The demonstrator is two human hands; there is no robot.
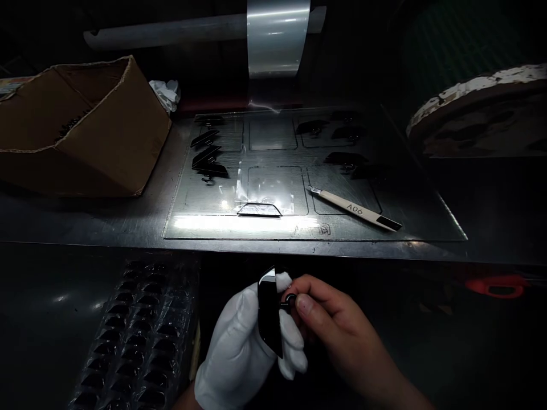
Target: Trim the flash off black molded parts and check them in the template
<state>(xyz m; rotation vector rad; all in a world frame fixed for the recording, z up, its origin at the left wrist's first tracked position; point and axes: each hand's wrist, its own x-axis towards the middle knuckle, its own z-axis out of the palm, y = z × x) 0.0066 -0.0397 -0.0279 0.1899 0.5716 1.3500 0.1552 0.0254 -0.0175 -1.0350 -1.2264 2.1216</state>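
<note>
Just below the front edge of the bench, my left hand [243, 336], in a white glove, grips a glossy black part [269, 319] with slanted ends, held nearly upright. A bright reflection shows at its top end. From the right, my bare right hand [337, 330] pinches a small black curved piece [289, 300] between thumb and forefinger. This piece sits at the back of the glossy part; whether it is joined to it I cannot tell. Both hands are close together, and some gloved fingers show behind the part.
A glass sheet [205, 219] on the metal bench bears several black parts [209, 165], a clear-topped trapezoid piece [260, 210] and a craft knife [354, 209]. At left stand a cardboard box [115, 136] and a plastic tray [137, 341] of black parts. A red-handled tool [496, 286] lies right.
</note>
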